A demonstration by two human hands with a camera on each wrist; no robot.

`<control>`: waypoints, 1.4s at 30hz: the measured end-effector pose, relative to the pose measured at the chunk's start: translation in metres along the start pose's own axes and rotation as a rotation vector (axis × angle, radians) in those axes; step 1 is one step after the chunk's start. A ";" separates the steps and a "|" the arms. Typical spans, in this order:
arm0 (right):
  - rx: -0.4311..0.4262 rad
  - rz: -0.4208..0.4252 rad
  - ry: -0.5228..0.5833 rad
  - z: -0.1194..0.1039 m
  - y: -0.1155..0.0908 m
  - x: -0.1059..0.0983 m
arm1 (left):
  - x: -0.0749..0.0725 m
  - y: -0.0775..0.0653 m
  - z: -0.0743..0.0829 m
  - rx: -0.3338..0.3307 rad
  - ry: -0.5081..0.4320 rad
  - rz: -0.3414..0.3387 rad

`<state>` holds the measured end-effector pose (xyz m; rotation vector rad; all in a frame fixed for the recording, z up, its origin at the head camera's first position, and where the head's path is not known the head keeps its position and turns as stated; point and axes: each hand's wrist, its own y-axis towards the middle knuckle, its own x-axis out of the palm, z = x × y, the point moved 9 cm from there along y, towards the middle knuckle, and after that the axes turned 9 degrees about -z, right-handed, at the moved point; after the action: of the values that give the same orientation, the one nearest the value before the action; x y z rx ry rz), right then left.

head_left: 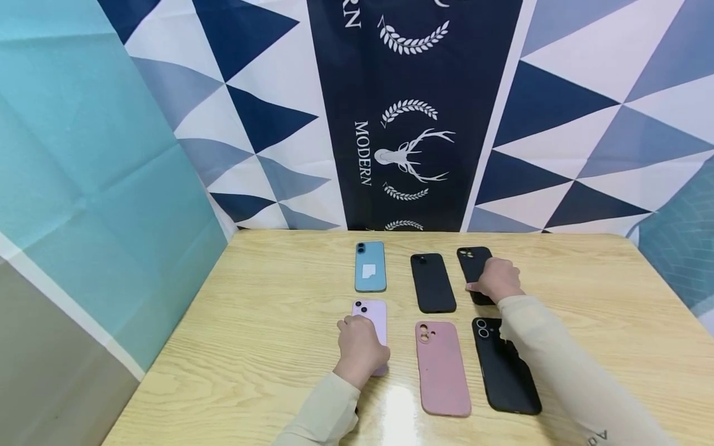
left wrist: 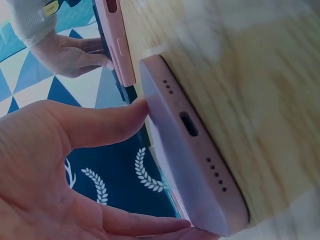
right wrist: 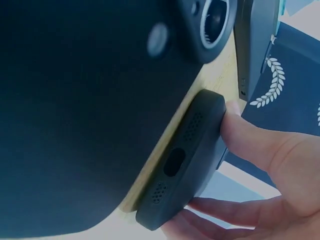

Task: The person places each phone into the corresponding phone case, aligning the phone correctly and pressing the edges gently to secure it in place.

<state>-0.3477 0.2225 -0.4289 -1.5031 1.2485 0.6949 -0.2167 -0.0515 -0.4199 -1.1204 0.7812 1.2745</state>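
Observation:
My left hand [head_left: 359, 347] grips a lilac phone [head_left: 376, 314] by its long edges, thumb on one side and fingers on the other. The phone lies on the table, camera side up; its charging port [left wrist: 189, 124] shows in the left wrist view. At the back right, my right hand [head_left: 498, 279] holds a black phone case [head_left: 472, 263] between thumb and fingers across its width. In the right wrist view the case's bottom edge shows a port opening [right wrist: 174, 162] and small speaker holes. My right hand covers part of the case in the head view.
A blue phone [head_left: 370, 260] with a white label lies behind the lilac one. Between the hands are a black phone or case [head_left: 434, 283] and a pink case [head_left: 443, 368]. Another black phone [head_left: 510, 378] lies under my right forearm. A patterned cloth [head_left: 413, 204] hangs behind the wooden table [head_left: 268, 322].

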 end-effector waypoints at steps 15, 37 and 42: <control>0.058 0.057 -0.024 0.003 -0.001 -0.006 | -0.006 0.002 0.000 -0.043 0.007 -0.004; 0.009 -0.070 0.247 0.043 0.011 -0.016 | -0.012 0.009 -0.012 0.000 -0.323 -0.042; 0.069 -0.205 0.466 0.069 0.015 -0.010 | -0.008 0.009 -0.021 0.047 -0.476 -0.090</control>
<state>-0.3534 0.2909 -0.4467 -1.7647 1.4144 0.1650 -0.2243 -0.0746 -0.4212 -0.7596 0.3965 1.3666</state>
